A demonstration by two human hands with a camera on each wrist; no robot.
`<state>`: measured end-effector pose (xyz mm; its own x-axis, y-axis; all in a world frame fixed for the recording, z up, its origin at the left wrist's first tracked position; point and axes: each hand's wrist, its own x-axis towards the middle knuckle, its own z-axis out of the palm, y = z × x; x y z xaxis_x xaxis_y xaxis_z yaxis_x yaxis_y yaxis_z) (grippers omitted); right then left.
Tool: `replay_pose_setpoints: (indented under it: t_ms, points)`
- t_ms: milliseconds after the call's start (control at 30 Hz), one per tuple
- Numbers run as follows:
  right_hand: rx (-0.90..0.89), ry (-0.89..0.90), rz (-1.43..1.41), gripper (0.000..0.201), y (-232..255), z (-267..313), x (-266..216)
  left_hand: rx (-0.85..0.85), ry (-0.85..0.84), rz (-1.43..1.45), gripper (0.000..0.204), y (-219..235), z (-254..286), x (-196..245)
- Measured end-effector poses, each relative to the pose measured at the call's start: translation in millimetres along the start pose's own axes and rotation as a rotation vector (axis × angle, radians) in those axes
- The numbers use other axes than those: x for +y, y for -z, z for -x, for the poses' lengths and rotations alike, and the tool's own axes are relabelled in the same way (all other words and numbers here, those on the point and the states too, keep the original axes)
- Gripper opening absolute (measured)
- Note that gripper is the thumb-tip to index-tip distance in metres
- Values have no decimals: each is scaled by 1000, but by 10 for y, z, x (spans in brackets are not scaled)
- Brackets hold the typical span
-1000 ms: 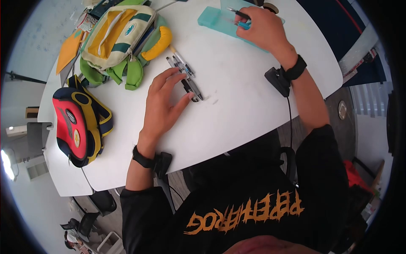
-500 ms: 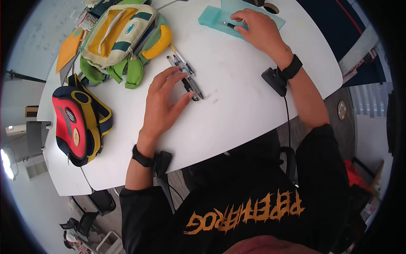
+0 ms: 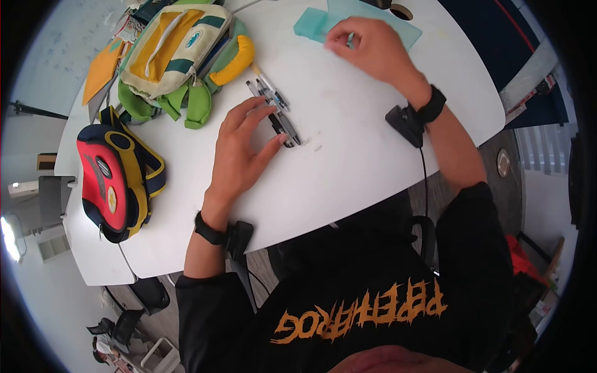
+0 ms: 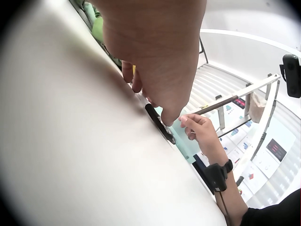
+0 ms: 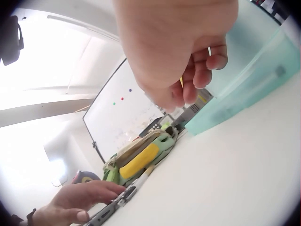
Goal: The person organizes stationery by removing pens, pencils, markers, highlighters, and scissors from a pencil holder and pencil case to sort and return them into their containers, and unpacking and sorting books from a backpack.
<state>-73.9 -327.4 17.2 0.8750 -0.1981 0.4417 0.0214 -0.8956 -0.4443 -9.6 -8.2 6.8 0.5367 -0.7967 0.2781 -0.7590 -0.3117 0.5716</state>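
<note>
In the head view several pens [image 3: 278, 121] lie bunched on the white table. The left hand [image 3: 237, 149] rests beside them, thumb and fingers spread apart, fingertips at the pens. My right hand [image 3: 376, 53] hovers over the near side of a translucent teal pencil case [image 3: 311, 25], which lies with its lid raised. Its fingers bend loosely, and the right wrist view shows nothing between them. A dark item shows faintly through the wall of the case [image 5: 244, 94] there. A black pen [image 4: 159, 123] lies under the left fingertips in the left wrist view.
A cream, green and yellow bag [image 3: 177, 53] lies at the upper left of the table [image 3: 348, 161]. Below it stands a red, navy and yellow bag [image 3: 112, 183]. An orange envelope [image 3: 102, 74] is at the far left. A round hole [image 3: 401, 11] opens near the case.
The right hand has let go of the dark pen over the teal case and moved left, its fingers now more bent. The left hand stays by the pens.
</note>
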Motion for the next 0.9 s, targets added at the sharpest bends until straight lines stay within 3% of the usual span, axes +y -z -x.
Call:
replay_pose_setpoints:
  t_ms: [100,167,200,267,333,400,567,600,667,833,900]
  points:
    - [-119,50,-80,19,-115,85,-287,0,-8,0,47,9,-48,-5]
    - [-128,388,-229,23,-366,232,-397,-11,-5,-1,47,-14,-9,-11]
    - [-131,382,-237,23,-446,290,-429,10,-28,0,46,-24,-12,-14]
    - [-153,575,-144,25,-485,296,-447,38,-63,0,45,-17,-50,-15]
    - [-145,585,-102,24,-423,231,-393,35,-48,20,44,-18,-50,-35]
    - [-150,587,-78,24,-372,208,-343,22,-40,8,44,0,-45,-15]
    - [-244,234,93,17,-186,110,-274,13,-29,7,44,6,-53,-13]
    - [-241,234,96,17,-164,97,-246,11,-23,9,44,6,-56,-9]
    - [-146,206,123,18,-150,128,-168,3,-6,14,44,-13,-20,-8]
    - [-134,113,185,21,142,35,-64,-4,0,28,45,9,-26,-4]
    - [14,132,191,22,217,20,-12,5,-24,12,45,14,-49,-11]
